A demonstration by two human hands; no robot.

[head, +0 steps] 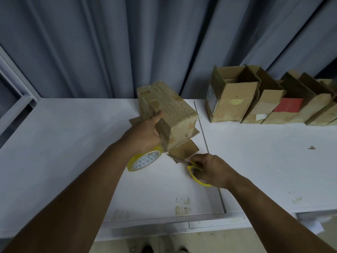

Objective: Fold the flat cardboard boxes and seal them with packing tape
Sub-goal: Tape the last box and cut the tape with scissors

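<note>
Item 1, tape roll (144,160): yellow, on the counter (73,143) beneath your left wrist.
Item 2, left hand (145,133): grasps the box (171,114), mid-counter. The box is tilted, long axis 11 to 5 o'clock. Its far end is taped; the flaps at 5 o'clock hang loose and are yet to be sealed.
Item 3, right hand (211,169): fingers curled round a yellow ring (191,173), beside those flaps.
Item 4, open boxes (255,99), 2 o'clock: folded, tops unsealed.

The right hand (213,169) hides most of a tape roll (199,181).
</note>
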